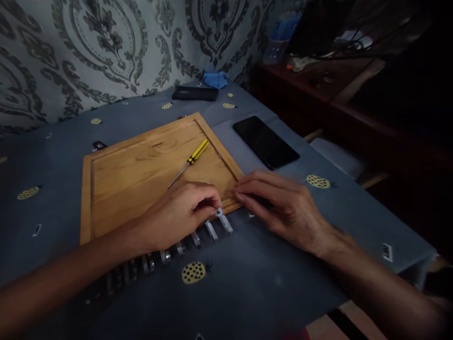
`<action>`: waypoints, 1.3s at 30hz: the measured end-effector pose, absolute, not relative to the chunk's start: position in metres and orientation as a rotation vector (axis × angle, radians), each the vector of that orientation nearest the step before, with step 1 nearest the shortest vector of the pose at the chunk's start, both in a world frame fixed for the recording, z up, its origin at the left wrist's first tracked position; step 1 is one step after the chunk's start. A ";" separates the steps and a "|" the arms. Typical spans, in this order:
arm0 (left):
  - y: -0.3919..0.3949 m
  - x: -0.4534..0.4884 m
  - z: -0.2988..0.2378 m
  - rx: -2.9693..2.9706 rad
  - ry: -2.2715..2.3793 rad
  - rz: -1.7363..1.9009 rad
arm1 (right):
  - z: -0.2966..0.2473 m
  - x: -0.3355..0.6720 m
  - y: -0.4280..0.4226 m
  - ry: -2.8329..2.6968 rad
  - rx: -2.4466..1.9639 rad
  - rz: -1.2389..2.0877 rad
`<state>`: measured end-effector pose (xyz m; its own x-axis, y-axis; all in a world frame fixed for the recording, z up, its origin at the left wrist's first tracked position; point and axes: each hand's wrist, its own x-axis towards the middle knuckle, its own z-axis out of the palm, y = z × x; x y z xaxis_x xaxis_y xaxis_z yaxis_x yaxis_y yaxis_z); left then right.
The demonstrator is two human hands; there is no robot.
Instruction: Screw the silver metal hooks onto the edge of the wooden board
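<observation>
My left hand lies across the near edge of a framed wooden board. Its thumb and forefinger pinch the ringed end of a shiny metal hook, the rightmost of several in a row along that edge. My right hand hovers at the board's near right corner, thumb and fingertips pressed together. Whatever may be between those fingertips is too small to make out. A screwdriver with a yellow and black handle rests on the board, its shaft pointing toward my left hand.
A black phone lies right of the board on the dark patterned tablecloth. Farther back are a black case and a crumpled blue cloth. A plastic bottle stands on the reddish-brown furniture beyond the right edge.
</observation>
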<state>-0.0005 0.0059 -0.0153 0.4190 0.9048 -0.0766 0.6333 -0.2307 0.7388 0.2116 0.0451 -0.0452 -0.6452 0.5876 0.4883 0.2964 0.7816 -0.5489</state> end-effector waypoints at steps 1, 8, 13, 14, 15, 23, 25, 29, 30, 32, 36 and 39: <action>0.006 -0.001 -0.016 1.972 1.301 0.485 | -0.045 0.212 0.045 -2.297 -0.657 0.555; 0.006 -0.001 -0.015 1.983 1.308 0.463 | -0.042 0.213 0.043 -2.319 -0.623 0.596; 0.006 -0.001 -0.015 1.981 1.324 0.447 | -0.041 0.213 0.037 -2.413 -0.487 0.704; 0.006 -0.001 -0.016 1.981 1.319 0.458 | -0.041 0.213 0.036 -2.421 -0.474 0.705; 0.006 -0.001 -0.016 1.983 1.315 0.465 | -0.042 0.213 0.036 -2.428 -0.465 0.705; 0.006 -0.001 -0.014 2.006 1.303 0.453 | -0.047 0.211 0.034 -2.425 -0.431 0.764; 0.005 -0.002 -0.013 1.999 1.305 0.447 | -0.046 0.210 0.033 -2.425 -0.423 0.791; 0.005 -0.002 -0.013 1.993 1.307 0.449 | -0.046 0.210 0.033 -2.419 -0.401 0.807; 0.005 -0.001 -0.013 1.993 1.309 0.449 | -0.046 0.210 0.033 -2.418 -0.394 0.813; 0.006 -0.001 -0.014 1.994 1.308 0.450 | -0.047 0.211 0.032 -2.415 -0.382 0.836; 0.007 -0.001 -0.014 1.996 1.306 0.448 | -0.048 0.210 0.033 -2.410 -0.372 0.866; 0.007 -0.001 -0.014 1.994 1.310 0.442 | -0.049 0.210 0.033 -2.420 -0.361 0.865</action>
